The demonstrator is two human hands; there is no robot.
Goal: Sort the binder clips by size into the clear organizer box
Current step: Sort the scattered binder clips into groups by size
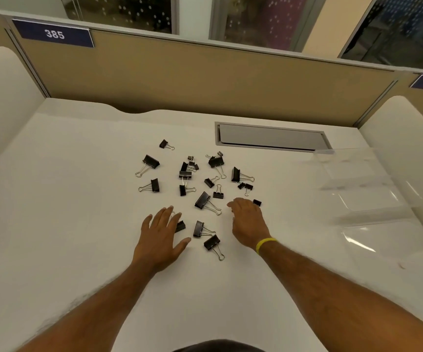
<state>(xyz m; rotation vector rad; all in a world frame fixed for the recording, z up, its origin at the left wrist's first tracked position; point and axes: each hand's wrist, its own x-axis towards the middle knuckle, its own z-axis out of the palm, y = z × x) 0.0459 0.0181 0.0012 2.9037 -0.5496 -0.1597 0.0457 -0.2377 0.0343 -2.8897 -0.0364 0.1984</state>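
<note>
Looking down on a white table [65, 199] carrying some twenty black clips [202, 200] of several sizes, all lying loose in a scatter at the middle. Showing the clear box [362, 189] at the right edge, well apart from the scatter and blurred, with its compartments too faint to tell apart. Holding the left grip [161, 235] spread flat at the near left of the scatter, with fingers straight, thumb out to the right, and nothing in its grasp. Partly covering one clip [180, 226] on the forefinger side. Holding the right grip [247, 219] at the near right, back turned up, with fingers bending down and away out of sight. Not showing whether pinching anything. Nearly touching a small clip [257, 202] just beyond the knuckles. Wearing a yellow band [265, 245] on the right wrist. Framing two clips [198, 228] between the grips, wire handles pointing right. Showing, at the far side, a grey hatch [271, 137] set into the table. Showing behind it a tan partition [180, 72] bearing a plate [54, 34] reading 385.
</note>
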